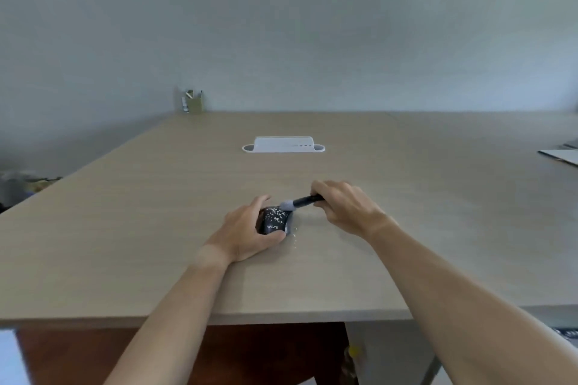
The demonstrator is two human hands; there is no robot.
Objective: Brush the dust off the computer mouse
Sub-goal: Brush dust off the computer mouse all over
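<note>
A: Two hands work at the middle of the frame. The left hand (247, 233) is wrapped around a black computer mouse (275, 220) on the table (125, 228), thumb at its near end.

B: And the other?

A: The right hand (342, 206) is closed around a black-handled brush (300, 201); its pale bristles touch the mouse's far end. White specks cover the mouse, with a few just right of it.

One mouse (274, 219), one brush (300, 201), two hands (247, 231), one table (156, 197), one pen holder (194, 101), one white cable tray (283, 145)
</note>
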